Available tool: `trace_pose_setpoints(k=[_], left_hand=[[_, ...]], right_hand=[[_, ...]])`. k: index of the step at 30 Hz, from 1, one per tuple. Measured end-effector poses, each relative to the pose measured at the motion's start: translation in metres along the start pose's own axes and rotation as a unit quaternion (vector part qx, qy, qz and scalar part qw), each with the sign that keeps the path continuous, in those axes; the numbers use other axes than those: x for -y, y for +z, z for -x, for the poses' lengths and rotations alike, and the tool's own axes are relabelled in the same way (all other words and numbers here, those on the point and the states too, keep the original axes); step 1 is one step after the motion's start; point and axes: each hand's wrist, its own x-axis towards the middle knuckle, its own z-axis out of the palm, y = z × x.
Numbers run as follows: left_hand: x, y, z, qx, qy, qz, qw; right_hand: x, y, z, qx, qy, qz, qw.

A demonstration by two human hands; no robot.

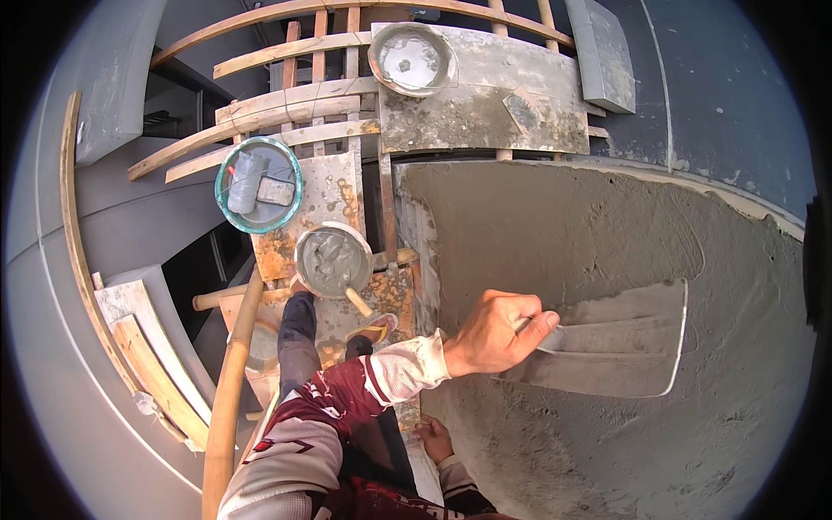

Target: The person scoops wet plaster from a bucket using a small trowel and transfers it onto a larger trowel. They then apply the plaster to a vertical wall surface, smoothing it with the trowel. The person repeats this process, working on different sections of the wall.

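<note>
My left hand [496, 334] is closed round the handle of a wide rectangular plastering trowel [620, 342]. The trowel's broad, ridged face is smeared with grey and lies over the wet plaster [555, 225] on the wall at right. Lower down, my right hand [436, 439] rests by the near left edge of the plastered surface, its fingers slightly bent and apart, with nothing visible in them. A round pail of grey mortar [333, 260] stands by my feet, a short pale wooden handle [358, 302] leaning out over its rim.
A teal-rimmed bucket [227, 212] holds water, a whitish roll and a block. Another pail [374, 65] with grey liquid sits on a far board [485, 121]. Timber slats [295, 87] and a bamboo pole [234, 407] frame the spattered platform; gaps show between the boards.
</note>
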Motion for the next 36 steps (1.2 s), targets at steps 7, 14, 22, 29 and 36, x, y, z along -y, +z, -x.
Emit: trace_pose_setpoints(k=[7,14,22,29,36], left_hand=[[0.189,-0.126,-0.018,-0.165,-0.028,-0.179,0.970],[0.324,-0.197,-0.065,-0.187,0.059,-0.278,0.940],[0.389,-0.179,-0.076,-0.176,0.096,-0.257,0.945],[0.358,-0.139,0.008,-0.131,-0.050,-0.152,0.978],[0.427,-0.204,-0.032,-0.306,-0.415,0.112,0.849]], right_hand=[[-0.001,0.017,-0.007,0.001,0.049,-0.018,0.999],[-0.046,0.047,-0.016,0.002,0.122,-0.067,0.990],[-0.058,0.060,-0.030,0.002,0.134,-0.025,0.991],[-0.034,0.060,-0.039,-0.002,0.134,-0.096,0.986],[-0.035,0.043,-0.039,-0.008,0.134,-0.127,0.983]])
